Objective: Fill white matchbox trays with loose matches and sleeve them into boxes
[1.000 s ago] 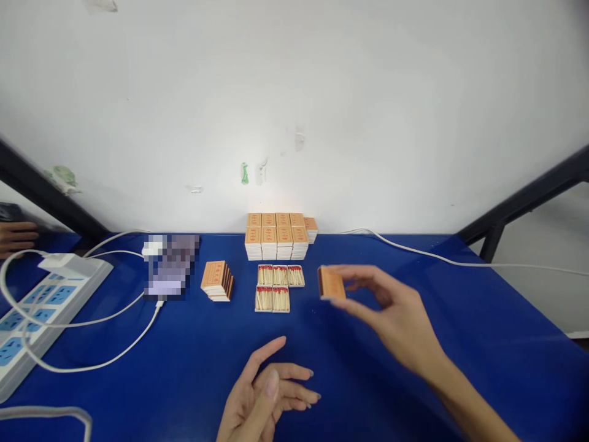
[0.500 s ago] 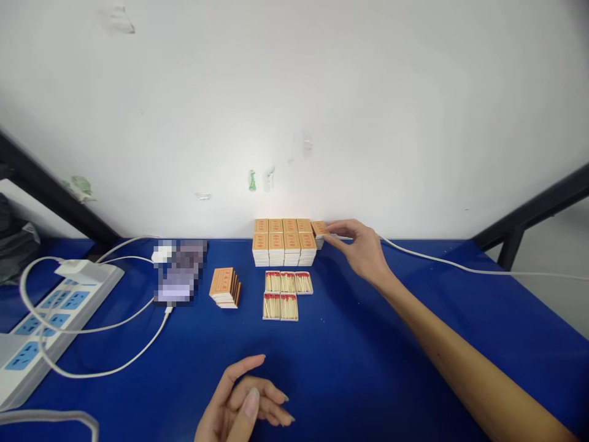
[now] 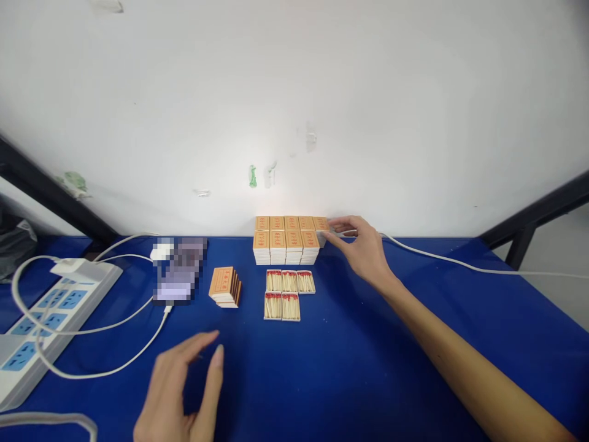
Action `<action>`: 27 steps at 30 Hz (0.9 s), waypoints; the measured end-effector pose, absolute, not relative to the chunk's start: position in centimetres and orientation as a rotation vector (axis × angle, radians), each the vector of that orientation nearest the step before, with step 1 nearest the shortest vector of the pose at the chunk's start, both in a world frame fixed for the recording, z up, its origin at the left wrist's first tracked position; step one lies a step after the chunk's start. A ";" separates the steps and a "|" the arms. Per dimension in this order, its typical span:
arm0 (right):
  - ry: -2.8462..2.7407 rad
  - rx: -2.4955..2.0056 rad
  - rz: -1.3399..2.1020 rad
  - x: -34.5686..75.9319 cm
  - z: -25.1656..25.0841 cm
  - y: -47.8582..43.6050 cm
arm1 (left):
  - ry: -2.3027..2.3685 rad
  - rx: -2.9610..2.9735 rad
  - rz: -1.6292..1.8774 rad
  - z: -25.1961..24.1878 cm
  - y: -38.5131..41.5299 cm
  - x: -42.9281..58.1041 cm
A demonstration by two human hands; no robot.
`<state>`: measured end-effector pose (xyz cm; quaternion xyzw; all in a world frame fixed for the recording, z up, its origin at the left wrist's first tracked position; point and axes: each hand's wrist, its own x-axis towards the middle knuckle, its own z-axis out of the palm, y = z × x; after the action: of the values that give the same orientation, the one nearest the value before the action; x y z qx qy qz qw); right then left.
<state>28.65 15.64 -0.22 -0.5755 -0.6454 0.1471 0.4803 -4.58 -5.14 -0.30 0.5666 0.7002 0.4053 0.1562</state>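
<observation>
Stacked matchboxes with orange tops stand in two rows against the wall. At the right end of the back row, my right hand has thumb and fingers on an orange-topped matchbox. Five open trays of red-tipped matches, among them a tray, lie in front of the stacks. Left of the trays is a leaning pile of orange matchbox covers. My left hand is over the near part of the table, thumb and forefinger apart, holding nothing.
A white power strip with looping white cables lies at the left of the blue table. Beside it is a blurred phone with a cable plugged in. Another white cable runs along the right back edge.
My left hand has moved left and turned, its fingers now pointing forward. The matchbox at my right hand has gone from tilted to lined up with the back row.
</observation>
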 end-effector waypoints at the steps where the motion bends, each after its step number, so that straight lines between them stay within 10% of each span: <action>1: -1.578 -1.405 0.350 28.7 -0.1 15.3 | 2.072 1.788 1.115 -0.3 -4.3 -5.5; 11: -1.576 -1.466 0.262 30.8 1.7 9.0 | 2.485 1.991 0.459 -0.6 2.8 -10.7; 27: -1.419 -1.600 0.376 31.4 2.0 -0.4 | 2.386 2.118 0.734 -0.3 0.4 -11.0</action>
<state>31.42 -0.39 1.99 -0.6517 -0.5783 0.1532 0.4663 -10.96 0.42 -0.25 0.6455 0.7273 0.2238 -0.0660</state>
